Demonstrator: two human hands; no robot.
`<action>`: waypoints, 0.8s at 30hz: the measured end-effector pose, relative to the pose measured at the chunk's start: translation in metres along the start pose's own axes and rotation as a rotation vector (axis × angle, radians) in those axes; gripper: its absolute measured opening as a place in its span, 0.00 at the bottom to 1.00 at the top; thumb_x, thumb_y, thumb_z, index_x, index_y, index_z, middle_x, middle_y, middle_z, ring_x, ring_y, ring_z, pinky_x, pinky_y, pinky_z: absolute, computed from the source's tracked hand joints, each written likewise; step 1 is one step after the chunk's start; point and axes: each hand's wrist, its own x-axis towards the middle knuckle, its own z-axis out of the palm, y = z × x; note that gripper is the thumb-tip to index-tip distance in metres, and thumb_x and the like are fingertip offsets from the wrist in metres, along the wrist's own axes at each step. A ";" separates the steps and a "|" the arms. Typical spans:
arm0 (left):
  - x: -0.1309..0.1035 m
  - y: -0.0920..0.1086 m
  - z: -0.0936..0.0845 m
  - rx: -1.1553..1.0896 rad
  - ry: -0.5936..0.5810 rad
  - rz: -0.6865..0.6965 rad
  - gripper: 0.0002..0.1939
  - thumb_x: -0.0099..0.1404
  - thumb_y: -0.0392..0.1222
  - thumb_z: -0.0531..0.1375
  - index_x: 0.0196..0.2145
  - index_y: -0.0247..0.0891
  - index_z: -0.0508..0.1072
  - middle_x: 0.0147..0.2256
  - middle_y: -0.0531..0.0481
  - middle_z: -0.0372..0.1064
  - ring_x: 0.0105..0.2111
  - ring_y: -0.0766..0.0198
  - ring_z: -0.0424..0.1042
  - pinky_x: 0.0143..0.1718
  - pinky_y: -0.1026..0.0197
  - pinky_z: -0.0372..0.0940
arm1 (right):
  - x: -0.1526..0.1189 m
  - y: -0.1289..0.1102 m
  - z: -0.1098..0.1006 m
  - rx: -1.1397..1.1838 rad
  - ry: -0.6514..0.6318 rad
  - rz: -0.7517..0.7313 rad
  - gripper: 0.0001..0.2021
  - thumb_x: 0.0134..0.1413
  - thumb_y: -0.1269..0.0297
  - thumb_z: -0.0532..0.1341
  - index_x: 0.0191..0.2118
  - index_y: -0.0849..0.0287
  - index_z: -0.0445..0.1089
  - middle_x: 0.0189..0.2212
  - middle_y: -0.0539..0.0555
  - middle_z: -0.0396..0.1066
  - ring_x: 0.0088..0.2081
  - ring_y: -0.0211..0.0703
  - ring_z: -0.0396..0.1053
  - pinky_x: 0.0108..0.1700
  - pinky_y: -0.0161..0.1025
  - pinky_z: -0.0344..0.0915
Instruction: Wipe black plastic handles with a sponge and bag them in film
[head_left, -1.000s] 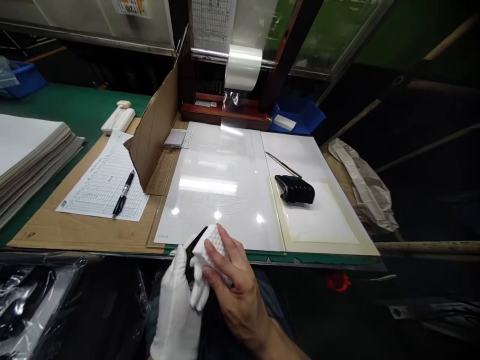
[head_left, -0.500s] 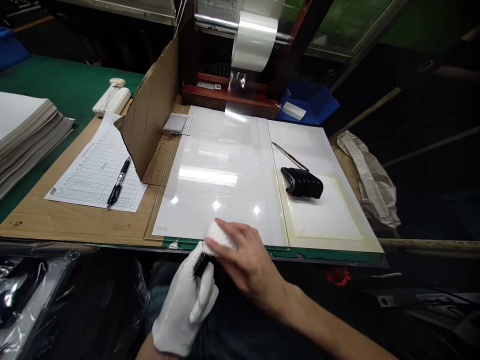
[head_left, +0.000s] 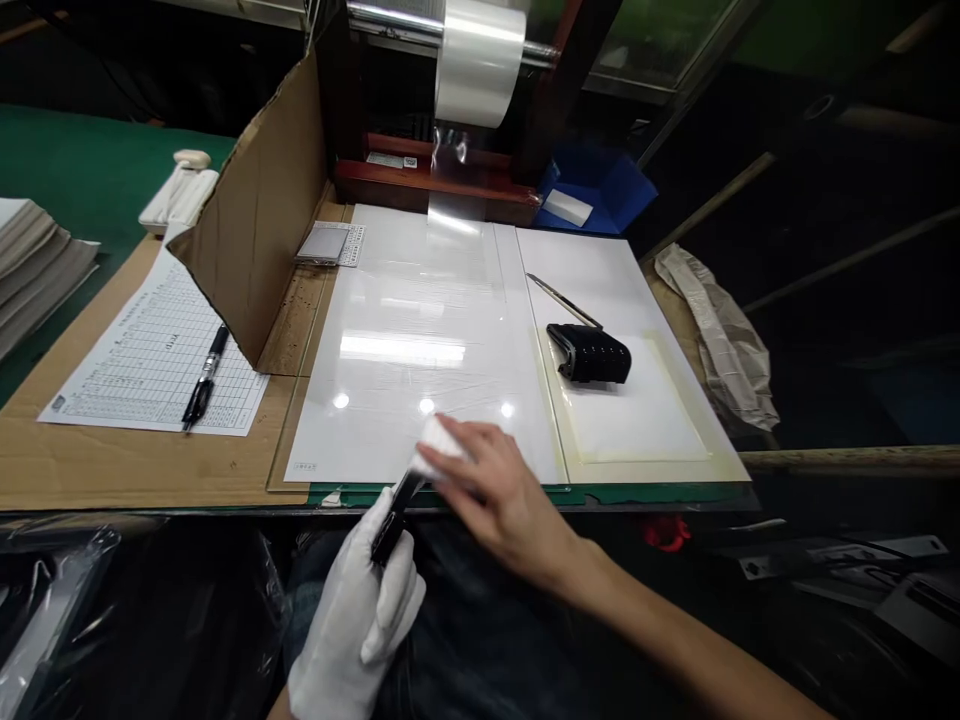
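Observation:
My left hand point(head_left: 364, 610), in a white glove, is closed around a small black part point(head_left: 391, 525) at the table's front edge. Bare and slightly blurred, my right hand point(head_left: 499, 490) pinches a folded white cloth point(head_left: 439, 448) against the upper end of that part. To the right of my hands, a black curved piece point(head_left: 590, 354) rests on the white sheet beside tweezers point(head_left: 564, 301).
A roll of clear film point(head_left: 480, 65) hangs at the back above a red-brown frame point(head_left: 439, 180). Upright cardboard point(head_left: 259, 210) stands left of the white work surface point(head_left: 397, 300). A pen point(head_left: 204, 383) lies on a printed form point(head_left: 150, 345). A blue bin point(head_left: 611, 195) sits at the back right.
The view has shifted a little. More of the black part now shows between my hands, and the white cloth has moved along to its upper end.

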 end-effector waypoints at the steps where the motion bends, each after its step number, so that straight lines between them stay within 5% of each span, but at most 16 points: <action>1: 0.000 -0.001 -0.001 0.023 0.013 0.013 0.07 0.61 0.43 0.65 0.32 0.38 0.73 0.09 0.64 0.48 0.08 0.74 0.46 0.11 0.71 0.51 | 0.000 0.001 -0.001 0.000 0.005 0.022 0.20 0.68 0.67 0.58 0.63 0.48 0.67 0.65 0.59 0.64 0.58 0.52 0.62 0.56 0.56 0.68; 7: 0.004 -0.007 -0.014 0.170 0.082 0.090 0.20 0.57 0.34 0.66 0.48 0.39 0.75 0.11 0.65 0.52 0.10 0.73 0.52 0.16 0.70 0.60 | 0.002 0.003 -0.006 0.012 -0.053 0.007 0.20 0.69 0.66 0.57 0.63 0.48 0.67 0.66 0.58 0.63 0.59 0.51 0.62 0.57 0.57 0.67; 16: 0.003 -0.007 -0.024 0.238 0.157 0.161 0.25 0.56 0.41 0.70 0.52 0.44 0.75 0.23 0.54 0.73 0.26 0.62 0.74 0.19 0.68 0.65 | 0.006 0.004 -0.014 0.047 -0.112 -0.001 0.20 0.68 0.65 0.58 0.63 0.47 0.66 0.67 0.57 0.61 0.60 0.51 0.62 0.58 0.58 0.68; 19: 0.002 -0.010 -0.025 0.217 0.126 0.133 0.19 0.59 0.46 0.68 0.49 0.43 0.77 0.17 0.56 0.68 0.17 0.66 0.68 0.18 0.68 0.64 | 0.008 0.005 -0.024 0.181 -0.198 0.015 0.20 0.69 0.62 0.57 0.63 0.45 0.66 0.68 0.55 0.60 0.62 0.51 0.62 0.62 0.59 0.65; 24: -0.010 -0.007 -0.016 0.090 -0.102 0.013 0.23 0.68 0.62 0.57 0.38 0.40 0.79 0.06 0.61 0.46 0.07 0.73 0.45 0.11 0.70 0.46 | 0.011 0.004 -0.049 0.905 -0.338 0.498 0.21 0.69 0.49 0.55 0.61 0.47 0.69 0.58 0.55 0.73 0.57 0.53 0.72 0.56 0.53 0.72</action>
